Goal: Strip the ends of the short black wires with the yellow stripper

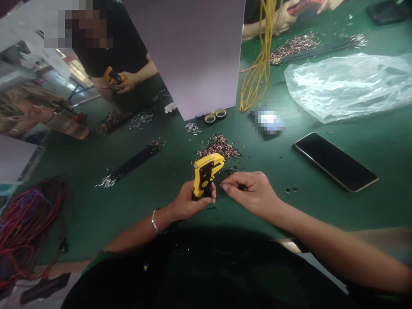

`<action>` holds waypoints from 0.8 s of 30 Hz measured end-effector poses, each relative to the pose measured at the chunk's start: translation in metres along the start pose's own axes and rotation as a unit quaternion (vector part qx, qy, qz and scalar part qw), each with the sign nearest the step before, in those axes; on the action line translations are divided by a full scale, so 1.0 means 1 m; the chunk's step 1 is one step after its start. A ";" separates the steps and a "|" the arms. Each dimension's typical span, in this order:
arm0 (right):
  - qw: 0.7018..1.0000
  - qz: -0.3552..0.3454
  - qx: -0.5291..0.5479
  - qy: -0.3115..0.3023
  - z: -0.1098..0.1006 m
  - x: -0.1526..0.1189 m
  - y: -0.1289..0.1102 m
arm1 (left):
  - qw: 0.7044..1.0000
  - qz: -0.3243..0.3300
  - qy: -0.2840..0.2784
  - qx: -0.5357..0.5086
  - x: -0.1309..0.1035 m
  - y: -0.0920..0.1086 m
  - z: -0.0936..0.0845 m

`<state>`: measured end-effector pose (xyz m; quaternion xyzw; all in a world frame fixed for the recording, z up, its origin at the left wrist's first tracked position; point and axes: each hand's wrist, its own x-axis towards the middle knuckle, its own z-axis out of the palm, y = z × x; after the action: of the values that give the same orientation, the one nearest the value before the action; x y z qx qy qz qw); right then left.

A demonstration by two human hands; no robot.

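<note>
My left hand (pixel 189 201) is wrapped round the handle of a yellow and black wire stripper (pixel 204 174), held upright with its jaws toward the right. Just right of the tool, my right hand (pixel 252 191) pinches a thin dark wire (pixel 221 182), whose end points at the stripper. Most of that wire is hidden by the fingers. Behind the tool lies a heap of short copper-coloured and black wire scraps (pixel 222 146). To the left, a bundle of black wires (pixel 131 164) with bare ends rests on the green table (pixel 180 141).
A phone (pixel 334 161) lies at right, below a clear plastic bag (pixel 350 86). Two tape rolls (pixel 215 116) sit beneath a pale upright panel (pixel 196 56). Yellow wires (pixel 262 56) hang beside it. Red cables (pixel 28 223) pile at left. Co-workers' hands (pixel 124 81) work across the table.
</note>
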<state>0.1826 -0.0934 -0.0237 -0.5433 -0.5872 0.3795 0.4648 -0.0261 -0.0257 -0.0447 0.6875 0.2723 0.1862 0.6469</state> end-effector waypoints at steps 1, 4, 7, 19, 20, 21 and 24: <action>1.000 0.000 -0.002 0.000 0.000 0.000 0.001 | 1.000 -0.002 0.004 0.003 0.000 0.000 0.000; 1.000 0.001 -0.009 -0.004 0.001 -0.001 0.004 | 1.000 -0.007 0.011 0.029 0.000 0.001 0.001; 1.000 0.003 -0.015 -0.010 0.001 -0.001 0.005 | 0.998 -0.021 0.020 0.062 0.000 0.003 0.002; 1.000 0.004 -0.002 -0.018 0.003 -0.001 0.006 | 0.990 -0.089 0.090 0.056 -0.003 -0.003 0.004; 1.000 0.006 0.004 -0.018 0.003 -0.001 0.007 | 0.990 -0.093 0.095 0.052 -0.003 -0.004 0.003; 1.000 0.011 0.011 -0.017 0.003 0.000 0.007 | 0.990 -0.097 0.097 0.041 -0.002 -0.004 0.003; 0.998 0.037 0.051 -0.012 0.000 0.002 0.009 | 0.992 -0.095 0.078 -0.041 0.001 -0.003 0.000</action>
<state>0.1852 -0.0899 -0.0315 -0.5357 -0.5520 0.4320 0.4708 -0.0258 -0.0255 -0.0480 0.6151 0.3783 0.1882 0.6657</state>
